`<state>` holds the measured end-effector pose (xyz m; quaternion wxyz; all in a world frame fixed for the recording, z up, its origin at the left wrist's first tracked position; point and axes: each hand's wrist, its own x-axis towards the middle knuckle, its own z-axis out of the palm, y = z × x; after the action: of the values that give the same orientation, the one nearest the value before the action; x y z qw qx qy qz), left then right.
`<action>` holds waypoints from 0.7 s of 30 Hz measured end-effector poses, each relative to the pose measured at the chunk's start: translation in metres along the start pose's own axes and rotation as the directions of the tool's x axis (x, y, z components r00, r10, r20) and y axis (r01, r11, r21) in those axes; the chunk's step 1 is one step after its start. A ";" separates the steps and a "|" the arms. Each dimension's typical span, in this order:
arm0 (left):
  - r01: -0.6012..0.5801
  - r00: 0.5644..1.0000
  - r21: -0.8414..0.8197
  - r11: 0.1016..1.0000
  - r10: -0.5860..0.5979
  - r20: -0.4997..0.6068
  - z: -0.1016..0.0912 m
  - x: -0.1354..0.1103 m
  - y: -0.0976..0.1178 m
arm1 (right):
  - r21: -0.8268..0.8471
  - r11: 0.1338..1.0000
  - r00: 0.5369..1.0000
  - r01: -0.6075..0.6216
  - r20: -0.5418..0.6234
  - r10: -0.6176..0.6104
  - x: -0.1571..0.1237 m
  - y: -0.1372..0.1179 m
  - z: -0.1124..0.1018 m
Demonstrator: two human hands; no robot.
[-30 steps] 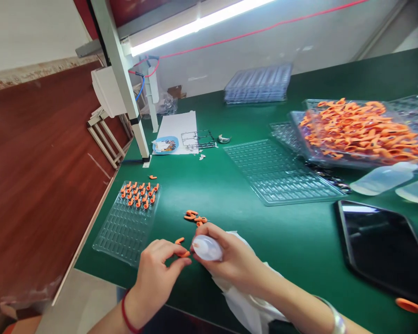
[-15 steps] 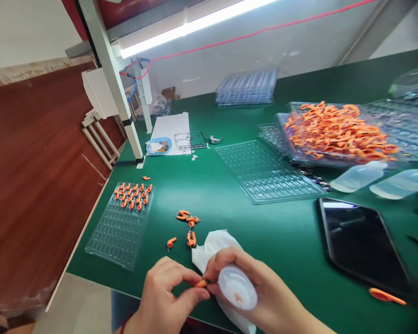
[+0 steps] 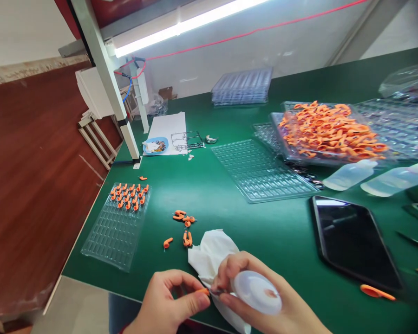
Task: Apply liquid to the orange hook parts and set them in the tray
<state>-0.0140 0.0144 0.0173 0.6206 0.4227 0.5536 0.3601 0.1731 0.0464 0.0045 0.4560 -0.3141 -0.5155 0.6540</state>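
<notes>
Between thumb and forefinger of my left hand (image 3: 176,299) is a small orange plastic piece (image 3: 205,291), mostly hidden by the fingertips. My right hand (image 3: 282,306) is closed around a translucent squeeze bottle (image 3: 256,292), its round base facing me. The bottle's tip points left toward the orange piece; whether they touch I cannot tell. A crumpled white tissue (image 3: 209,253) lies under and beside my right hand. Several loose orange hook-shaped pieces (image 3: 187,239) rest on the green table (image 3: 209,195) just beyond my hands.
At left, a clear blister tray (image 3: 107,241) holds rows of orange pieces. A heaped tray of orange parts (image 3: 330,130) stands back right, near a flat clear tray (image 3: 264,171). Two bottles (image 3: 350,175) and a black phone (image 3: 355,241) lie at right. A metal post (image 3: 125,134) rises at left.
The bottle in my right hand has shifted right and tilted further, its base turning rightward. My left hand still pinches the orange piece, now slightly lower. The view has shifted slightly.
</notes>
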 end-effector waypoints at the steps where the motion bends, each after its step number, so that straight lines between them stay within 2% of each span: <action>1: -0.007 1.000 0.015 1.000 0.007 -0.004 0.000 0.000 0.000 | 0.011 1.000 1.000 -0.004 -0.006 0.004 0.000 0.000 0.000; 8: -0.091 0.995 0.201 0.975 0.095 -0.014 0.001 -0.002 0.002 | 0.028 0.998 0.999 -0.054 0.008 0.054 -0.004 -0.005 -0.002; 12: -0.119 0.993 0.263 0.957 0.120 0.013 0.001 -0.003 0.004 | -0.036 0.997 0.998 -0.066 0.018 0.067 -0.004 -0.006 -0.005; 17: -0.053 0.998 0.163 0.985 0.046 0.047 0.004 -0.003 0.005 | -0.151 0.988 0.999 -0.004 0.051 0.012 -0.004 -0.007 -0.005; 21: 0.030 0.997 0.016 0.999 -0.031 0.072 0.006 -0.002 0.000 | -0.154 0.988 0.999 0.001 0.035 0.005 -0.005 -0.009 -0.001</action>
<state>-0.0089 0.0115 0.0184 0.6425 0.4313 0.5400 0.3311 0.1785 0.0425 0.0123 0.4206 -0.3373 -0.5719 0.6182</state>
